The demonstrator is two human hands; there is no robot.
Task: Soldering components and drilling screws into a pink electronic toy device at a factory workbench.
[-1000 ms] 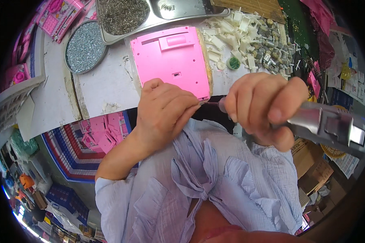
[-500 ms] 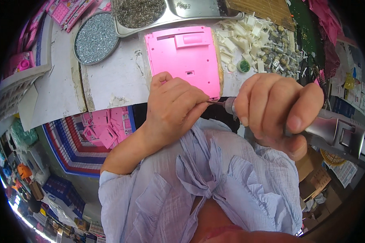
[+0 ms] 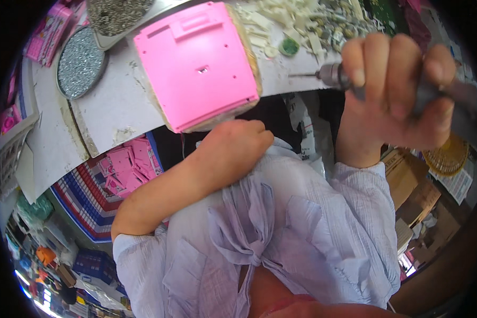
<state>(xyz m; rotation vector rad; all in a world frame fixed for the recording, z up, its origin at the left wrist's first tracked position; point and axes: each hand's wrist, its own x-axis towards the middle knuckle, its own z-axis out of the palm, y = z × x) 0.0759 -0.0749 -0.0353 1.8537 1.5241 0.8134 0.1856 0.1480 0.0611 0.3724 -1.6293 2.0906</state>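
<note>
A pink plastic case point(image 3: 196, 69) with screw holes and a small slot lies face down on a plastic-wrapped pad point(image 3: 253, 58) near the table's front edge. Just off the near side of the pad, my left hand point(image 3: 238, 142) is curled with its back up; the fingertips are hidden, so what they hold, if anything, cannot be seen. My right hand point(image 3: 392, 87) is wrapped round a grey power screwdriver point(image 3: 335, 76). Its thin bit points left over the tabletop, apart from the case. The tool's rear end is blurred.
A round dish of silvery screws point(image 3: 81, 62) sits left of the case, beside a metal tray of small brown parts point(image 3: 116, 15). White plastic pieces point(image 3: 278, 16) and a green round piece point(image 3: 289, 46) lie at the far right. Below the table edge stands a striped bag point(image 3: 98, 212) of pink parts.
My right hand has lifted the screwdriver away from the case's near corner, up and right. My left hand has left the case and dropped below its edge. The view has shifted.
</note>
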